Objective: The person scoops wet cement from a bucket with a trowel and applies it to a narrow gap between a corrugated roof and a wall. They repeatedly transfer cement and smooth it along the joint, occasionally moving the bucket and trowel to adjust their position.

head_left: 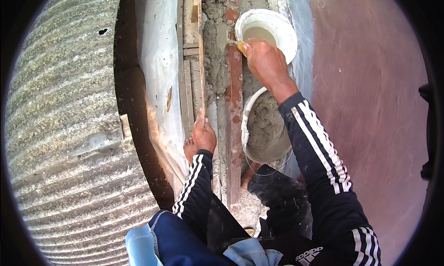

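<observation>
My left hand (204, 137) is closed at the near end of a long thin wooden strip (201, 58), which runs away from me along the wall top. My right hand (268, 65) grips a small yellow-brown piece (241, 47); its exact kind is mostly hidden by the fingers. That hand is at the near left rim of a white bucket (289, 35) with cloudy grey liquid in it. Nearer to me stands a second bucket (246, 118), with a pale rim and wire handle, holding grey mortar (266, 120). My right forearm passes close beside it.
A red-brown beam (234, 90) runs lengthwise between the strip and the buckets, with rough mortar (215, 39) alongside. Plastic sheeting (159, 58) and a corrugated roof sheet (69, 104) lie to the left. A smooth reddish-brown surface (365, 104) fills the right. My bare feet are below.
</observation>
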`<state>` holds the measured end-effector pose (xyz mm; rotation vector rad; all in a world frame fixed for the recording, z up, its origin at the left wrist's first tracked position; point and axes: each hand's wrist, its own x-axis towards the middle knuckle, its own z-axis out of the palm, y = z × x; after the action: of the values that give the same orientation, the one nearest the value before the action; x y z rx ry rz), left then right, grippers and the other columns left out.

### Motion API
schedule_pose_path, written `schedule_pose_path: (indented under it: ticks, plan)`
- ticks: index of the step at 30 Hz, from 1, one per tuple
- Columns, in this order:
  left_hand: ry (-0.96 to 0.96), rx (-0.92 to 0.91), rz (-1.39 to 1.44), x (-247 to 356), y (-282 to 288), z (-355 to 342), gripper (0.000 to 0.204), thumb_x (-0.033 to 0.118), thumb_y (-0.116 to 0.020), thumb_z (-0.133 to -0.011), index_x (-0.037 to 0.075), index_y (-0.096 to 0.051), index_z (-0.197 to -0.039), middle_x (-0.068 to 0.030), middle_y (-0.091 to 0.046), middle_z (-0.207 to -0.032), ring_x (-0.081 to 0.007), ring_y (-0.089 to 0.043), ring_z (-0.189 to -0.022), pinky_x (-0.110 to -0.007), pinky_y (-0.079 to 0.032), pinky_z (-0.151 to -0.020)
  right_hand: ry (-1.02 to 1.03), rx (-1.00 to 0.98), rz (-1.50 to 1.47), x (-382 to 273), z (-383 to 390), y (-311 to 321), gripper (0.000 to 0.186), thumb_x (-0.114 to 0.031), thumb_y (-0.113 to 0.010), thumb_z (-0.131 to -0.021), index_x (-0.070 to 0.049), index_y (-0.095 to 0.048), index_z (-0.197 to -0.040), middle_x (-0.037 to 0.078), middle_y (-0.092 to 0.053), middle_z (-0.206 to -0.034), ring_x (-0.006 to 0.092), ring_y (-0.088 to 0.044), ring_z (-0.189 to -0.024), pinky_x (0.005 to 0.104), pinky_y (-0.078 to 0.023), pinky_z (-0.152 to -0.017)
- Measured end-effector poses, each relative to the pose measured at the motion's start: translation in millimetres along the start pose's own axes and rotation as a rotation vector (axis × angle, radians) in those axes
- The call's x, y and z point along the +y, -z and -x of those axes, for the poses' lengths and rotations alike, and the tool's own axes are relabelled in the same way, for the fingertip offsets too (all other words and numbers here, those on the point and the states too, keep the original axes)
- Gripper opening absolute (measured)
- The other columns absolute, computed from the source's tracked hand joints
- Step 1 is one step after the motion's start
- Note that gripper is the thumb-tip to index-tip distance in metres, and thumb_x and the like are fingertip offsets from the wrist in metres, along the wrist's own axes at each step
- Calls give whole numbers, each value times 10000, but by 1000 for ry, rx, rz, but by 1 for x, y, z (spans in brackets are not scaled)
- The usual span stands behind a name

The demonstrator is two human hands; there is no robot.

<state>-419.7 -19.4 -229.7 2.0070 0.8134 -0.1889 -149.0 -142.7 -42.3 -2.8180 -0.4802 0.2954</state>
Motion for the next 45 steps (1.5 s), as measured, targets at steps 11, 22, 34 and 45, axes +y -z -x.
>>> schedule_pose_path:
  ticks: [11,22,34,45]
  plan:
    - [-334,256,-51,75,32,-53,607,172,-633,-1009,-12,-436,-1553,-264,-490,-1548,-438,-411,-1454,-488,-298,-1226,-469,-503,-62,37,263,86,225,-133,-637,-873,26,-633,-1032,206,-707,-998,360,-707,-910,473,-528,-811]
    - [-294,194,71,109,-19,-147,516,206,-456,-1095,23,-416,-1575,-274,-573,-1452,-430,-557,-1309,-463,-412,-1122,-601,-546,55,91,269,-35,225,-89,-541,-951,21,-569,-1145,298,-677,-1127,484,-680,-1050,562,-528,-909]
    - [-486,290,79,101,-19,-143,534,247,-501,-1081,-25,-460,-1539,-275,-494,-1536,-411,-405,-1473,-462,-290,-1227,-229,-514,138,58,252,-59,259,-177,-620,-936,42,-610,-1073,246,-717,-948,439,-725,-829,518,-572,-777]
    - [-150,-881,347,124,-47,-53,641,21,-666,-892,-38,-487,-1506,-167,-653,-1378,-255,-648,-1185,-326,-497,-1030,-508,-587,246,107,239,-64,219,-130,-598,-914,27,-682,-1042,244,-751,-999,401,-752,-866,488,-591,-790]
